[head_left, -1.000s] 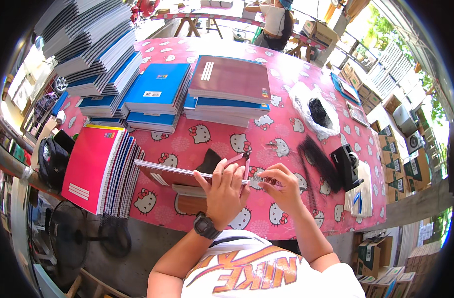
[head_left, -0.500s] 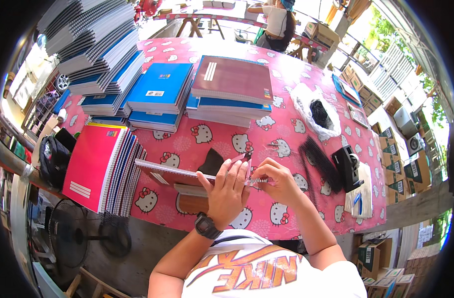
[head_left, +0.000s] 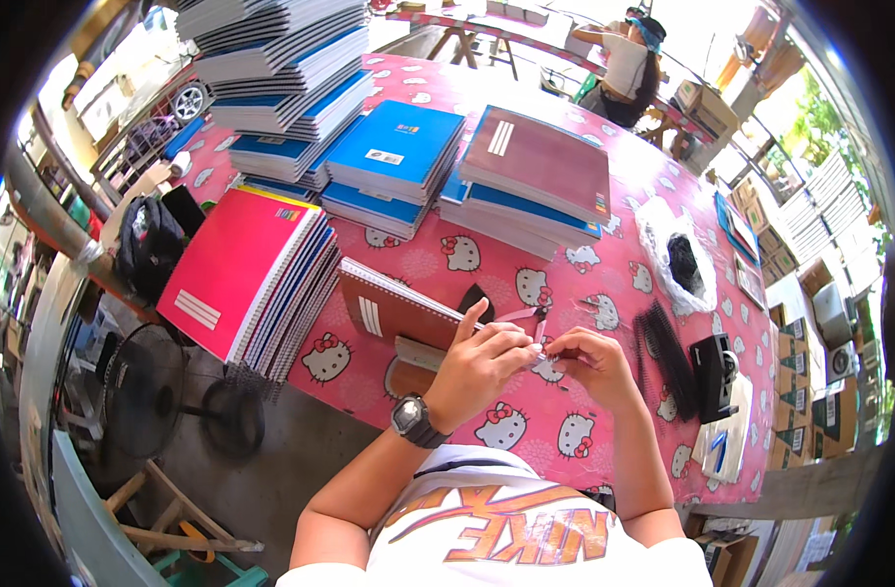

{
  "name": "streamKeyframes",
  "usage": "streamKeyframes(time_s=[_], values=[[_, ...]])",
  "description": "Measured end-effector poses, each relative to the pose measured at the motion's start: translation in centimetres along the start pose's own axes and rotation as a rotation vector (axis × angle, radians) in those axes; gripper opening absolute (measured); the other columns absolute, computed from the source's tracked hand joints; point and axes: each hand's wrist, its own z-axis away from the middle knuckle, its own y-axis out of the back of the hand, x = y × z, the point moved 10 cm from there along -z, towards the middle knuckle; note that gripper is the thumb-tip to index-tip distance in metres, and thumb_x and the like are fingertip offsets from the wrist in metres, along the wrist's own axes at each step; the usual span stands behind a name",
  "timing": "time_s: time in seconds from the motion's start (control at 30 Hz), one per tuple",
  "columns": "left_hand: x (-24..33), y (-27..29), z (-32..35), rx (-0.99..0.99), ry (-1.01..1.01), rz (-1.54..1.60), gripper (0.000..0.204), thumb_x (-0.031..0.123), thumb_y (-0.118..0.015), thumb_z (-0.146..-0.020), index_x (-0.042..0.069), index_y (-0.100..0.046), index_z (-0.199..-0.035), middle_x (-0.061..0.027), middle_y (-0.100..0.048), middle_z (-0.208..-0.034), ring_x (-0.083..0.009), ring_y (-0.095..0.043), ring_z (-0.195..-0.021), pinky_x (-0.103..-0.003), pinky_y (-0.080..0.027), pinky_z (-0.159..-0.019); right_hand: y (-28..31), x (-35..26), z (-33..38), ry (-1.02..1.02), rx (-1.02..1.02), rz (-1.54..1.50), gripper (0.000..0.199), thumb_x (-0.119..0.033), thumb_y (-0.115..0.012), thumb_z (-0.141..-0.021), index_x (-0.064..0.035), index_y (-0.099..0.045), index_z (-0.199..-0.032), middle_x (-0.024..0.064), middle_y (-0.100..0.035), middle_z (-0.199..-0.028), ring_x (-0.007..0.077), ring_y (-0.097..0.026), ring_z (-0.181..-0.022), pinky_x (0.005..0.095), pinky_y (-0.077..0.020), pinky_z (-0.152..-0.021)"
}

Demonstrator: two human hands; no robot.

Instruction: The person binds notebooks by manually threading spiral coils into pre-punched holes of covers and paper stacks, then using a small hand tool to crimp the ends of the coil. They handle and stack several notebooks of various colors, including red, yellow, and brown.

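A maroon spiral notebook (head_left: 403, 313) stands tilted on its long edge on the table, its punched edge upward. My left hand (head_left: 482, 367), a dark watch on its wrist, closes around the notebook's right end, covering that part. Pinched in my right hand (head_left: 596, 364) is the end of a thin binding wire (head_left: 546, 360), close against my left fingertips; the fingers hide most of it. A wooden block (head_left: 413, 377) lies against the notebook's near side. Behind my hands are a black piece (head_left: 476, 297) and a pink-handled tool (head_left: 528, 317), partly hidden.
Stacks of blue notebooks (head_left: 394, 142), maroon notebooks (head_left: 540, 161) and red-topped notebooks (head_left: 237, 264) stand left and behind. Rightward lie black binding coils (head_left: 668, 357), a tape dispenser (head_left: 712, 377) and a plastic bag (head_left: 677, 254). A fan (head_left: 144, 391) stands lower left; another person (head_left: 626, 64) sits beyond.
The view has swung left, shifting the scene rightward. My left hand has gone from fingers spread flat over the notebook to curled at its end, and my hands are now closer together.
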Motion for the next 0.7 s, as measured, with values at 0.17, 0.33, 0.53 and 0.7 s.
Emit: streamKeyframes(time_s=[0.17, 0.33, 0.53, 0.7], values=[[0.0, 0.1, 0.2, -0.010, -0.005, 0.046, 0.021, 0.007, -0.067, -0.074, 0.015, -0.066, -0.093, 0.0025, -0.063, -0.093, -0.0142, -0.060, -0.096, -0.046, -0.029, -0.107, -0.4, 0.7, 0.0, -0.088, -0.012, -0.096, 0.023, 0.008, -0.065, -0.075, -0.0010, -0.065, -0.096, 0.0051, -0.062, -0.086, 0.0114, -0.061, -0.078, 0.0236, -0.0491, -0.065], [1.1, 0.4, 1.8, -0.088, -0.008, 0.047, 0.019, 0.009, -0.067, -0.075, 0.017, -0.067, -0.092, 0.0029, -0.064, -0.092, -0.0138, -0.062, -0.093, -0.047, -0.026, -0.109, -1.8, -2.7, 0.8, 0.060, -0.141, 0.140, 0.026, 0.009, -0.065, -0.072, -0.0034, -0.066, -0.094, 0.0076, -0.060, -0.083, 0.0190, -0.061, -0.077, 0.0296, -0.0493, -0.064], [2.2, 1.2, 4.7, -0.042, 0.014, 0.060, 0.020, 0.007, -0.068, -0.073, 0.014, -0.066, -0.092, 0.0017, -0.066, -0.092, -0.0140, -0.062, -0.093, -0.046, -0.021, -0.111, -3.4, -2.8, 2.2, 0.048, -0.164, 0.056, 0.026, 0.006, -0.066, -0.072, -0.0057, -0.065, -0.095, 0.0079, -0.058, -0.085, 0.0234, -0.060, -0.079, 0.0327, -0.0489, -0.066], [1.8, 1.4, 4.6, -0.019, 0.016, 0.047, 0.017, 0.007, -0.069, -0.074, 0.014, -0.066, -0.089, 0.0014, -0.067, -0.092, -0.0146, -0.063, -0.091, -0.047, -0.018, -0.112, -3.5, -4.0, 2.7, 0.178, -0.140, 0.105, 0.025, 0.006, -0.066, -0.072, -0.0052, -0.065, -0.094, 0.0080, -0.059, -0.085, 0.0236, -0.061, -0.079, 0.0334, -0.0497, -0.066]])
